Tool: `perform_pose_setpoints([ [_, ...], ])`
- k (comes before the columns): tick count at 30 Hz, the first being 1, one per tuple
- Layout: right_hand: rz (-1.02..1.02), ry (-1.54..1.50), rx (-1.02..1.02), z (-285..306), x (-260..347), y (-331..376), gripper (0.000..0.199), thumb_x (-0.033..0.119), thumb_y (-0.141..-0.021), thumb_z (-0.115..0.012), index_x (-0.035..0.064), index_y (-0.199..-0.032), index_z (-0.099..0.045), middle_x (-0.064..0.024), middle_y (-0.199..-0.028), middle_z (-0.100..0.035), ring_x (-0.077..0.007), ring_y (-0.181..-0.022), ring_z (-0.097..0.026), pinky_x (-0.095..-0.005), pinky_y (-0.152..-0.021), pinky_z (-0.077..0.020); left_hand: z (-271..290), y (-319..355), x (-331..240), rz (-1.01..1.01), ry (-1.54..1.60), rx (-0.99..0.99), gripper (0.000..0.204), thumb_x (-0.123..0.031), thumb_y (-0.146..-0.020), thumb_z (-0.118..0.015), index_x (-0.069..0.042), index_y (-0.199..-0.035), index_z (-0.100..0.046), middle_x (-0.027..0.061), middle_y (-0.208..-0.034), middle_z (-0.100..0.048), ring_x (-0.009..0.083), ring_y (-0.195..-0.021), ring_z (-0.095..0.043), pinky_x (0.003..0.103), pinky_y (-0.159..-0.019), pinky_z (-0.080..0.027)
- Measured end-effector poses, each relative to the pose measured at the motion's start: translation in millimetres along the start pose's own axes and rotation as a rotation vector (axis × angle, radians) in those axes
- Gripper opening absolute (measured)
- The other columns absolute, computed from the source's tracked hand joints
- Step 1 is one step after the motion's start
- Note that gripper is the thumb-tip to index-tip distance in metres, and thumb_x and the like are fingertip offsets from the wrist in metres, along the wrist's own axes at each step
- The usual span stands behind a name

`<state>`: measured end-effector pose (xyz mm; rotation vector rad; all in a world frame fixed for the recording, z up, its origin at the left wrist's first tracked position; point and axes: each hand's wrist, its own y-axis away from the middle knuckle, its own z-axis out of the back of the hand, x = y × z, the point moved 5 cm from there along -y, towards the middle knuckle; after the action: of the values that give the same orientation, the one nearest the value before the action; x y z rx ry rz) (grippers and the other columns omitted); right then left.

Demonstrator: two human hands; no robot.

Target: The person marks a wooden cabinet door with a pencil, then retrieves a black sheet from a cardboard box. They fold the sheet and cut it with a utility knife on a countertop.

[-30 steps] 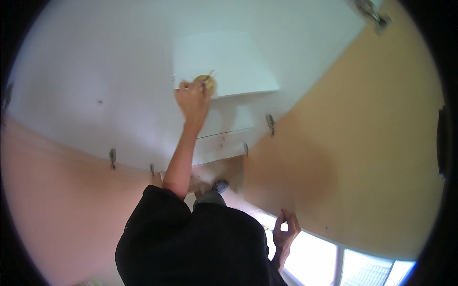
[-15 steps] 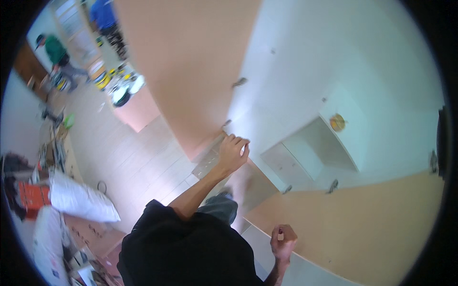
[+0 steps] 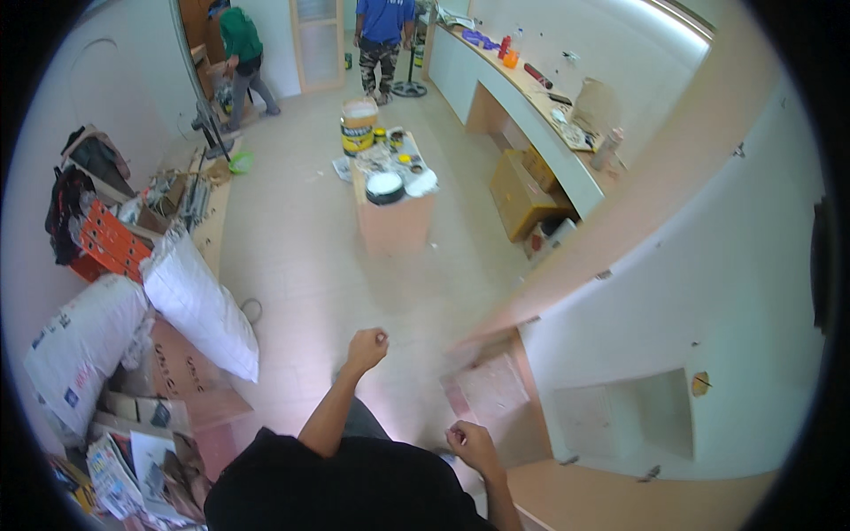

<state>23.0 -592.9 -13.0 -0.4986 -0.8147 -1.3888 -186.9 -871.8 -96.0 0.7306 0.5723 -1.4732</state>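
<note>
Tiled floor (image 3: 292,265) seen from high up, so the person looks to be standing on something raised, though the support itself is hidden under the torso. White wall cabinet (image 3: 691,354) sits to the right with a recessed panel (image 3: 620,411) and a small yellow-orange object (image 3: 700,384) stuck just beside it.

Left hand (image 3: 367,347) is out in front over open floor, curled into a fist, nothing visible in it. Right hand (image 3: 469,440) is low near the body, also curled; can't tell if it holds anything small. Neither hand touches the cabinet or any edge.

Risks, judged from this view:
- Balance: both hands are free of any support while the body is elevated. A lean toward the floor side could mean a fall.
- Landing zone is cluttered: white sacks (image 3: 199,305) and boxes to the left, a low stand (image 3: 394,221) with a paint bucket (image 3: 359,126) and cans ahead.
- 2 other people (image 3: 382,35) work at the far end, well apart, so no collision risk for now.
- Yellow-orange object sits well apart from both hands; reaching for it means stretching right.
</note>
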Motion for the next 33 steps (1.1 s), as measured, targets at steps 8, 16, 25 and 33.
perform_pose_setpoints([
  [8, -0.594, 0.155, 0.35, -214.3, -176.4, -62.3, 0.033, 0.031, -0.085, -0.072, 0.0023, -0.101, -0.075, -0.0207, -0.104, -0.074, -0.032, -0.1, -0.072, -0.0411, -0.083, -0.0578, 221.3, -76.2, 225.5, 0.189, -0.218, -0.088, 0.031, -0.023, -0.079, -0.075, -0.007, -0.104, -0.075, 0.0162, -0.08, -0.073, 0.0345, -0.074, -0.07, 0.042, -0.077, -0.058],
  [16, -0.713, 0.016, 0.562, -322.8, -191.2, -147.9, 0.037, 0.035, -0.086, -0.069, 0.0073, -0.11, -0.075, -0.0194, -0.114, -0.073, -0.0397, -0.11, -0.068, -0.0473, -0.097, -0.053, 347.1, -181.7, 343.1, 0.304, 0.047, -0.181, 0.033, -0.022, -0.081, -0.077, -0.003, -0.108, -0.075, 0.0097, -0.071, -0.067, 0.0185, -0.067, -0.064, 0.034, -0.064, -0.052],
  [25, -0.239, 0.502, 0.649, -324.4, -17.7, -653.5, 0.041, 0.026, -0.081, -0.073, 0.0031, -0.115, -0.07, -0.0229, -0.114, -0.071, -0.0404, -0.109, -0.068, -0.0506, -0.092, -0.0563, 435.7, -303.3, 541.7, 0.499, 0.511, -0.099, 0.032, -0.011, -0.084, -0.077, 0.0, -0.113, -0.07, 0.0066, -0.08, -0.068, 0.0151, -0.066, -0.063, 0.03, -0.059, -0.052],
  [33, 0.252, 0.311, 0.556, -375.4, 255.5, -985.2, 0.022, 0.019, -0.08, -0.064, 0.004, -0.095, -0.071, -0.0245, -0.094, -0.071, -0.0436, -0.091, -0.069, -0.0539, -0.079, -0.0544, 442.6, -258.2, 588.6, 1.157, 0.567, 0.044, 0.03, -0.016, -0.088, -0.072, -0.003, -0.115, -0.07, 0.0107, -0.084, -0.069, 0.0221, -0.07, -0.068, 0.033, -0.059, -0.055],
])
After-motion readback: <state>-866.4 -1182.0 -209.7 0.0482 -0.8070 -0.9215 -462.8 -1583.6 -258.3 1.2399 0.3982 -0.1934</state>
